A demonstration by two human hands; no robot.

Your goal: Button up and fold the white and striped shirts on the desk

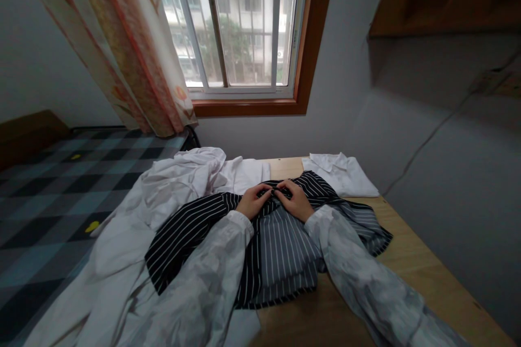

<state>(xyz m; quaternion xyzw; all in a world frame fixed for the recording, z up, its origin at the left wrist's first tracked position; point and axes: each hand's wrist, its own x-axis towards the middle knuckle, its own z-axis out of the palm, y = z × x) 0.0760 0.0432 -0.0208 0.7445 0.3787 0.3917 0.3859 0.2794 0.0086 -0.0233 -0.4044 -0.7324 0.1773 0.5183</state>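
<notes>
A black shirt with white stripes (288,244) lies spread on the wooden table, its greyer inner side showing in the middle. Both hands meet at its collar area, near the far edge of the garment. My left hand (255,200) pinches the cloth there between thumb and fingers. Close beside it, my right hand (295,199) also grips the fabric, thumb and fingertips together. The small bit of cloth between the fingertips is mostly covered. Pale patterned sleeves cover both forearms.
Rumpled white garments (163,190) pile up on the left. A folded white shirt (345,176) sits at the table's (423,265) far right. Left of the table is a bed with a checked sheet (36,206). A curtain (138,49) hangs by the window; a shelf (448,0) juts out upper right.
</notes>
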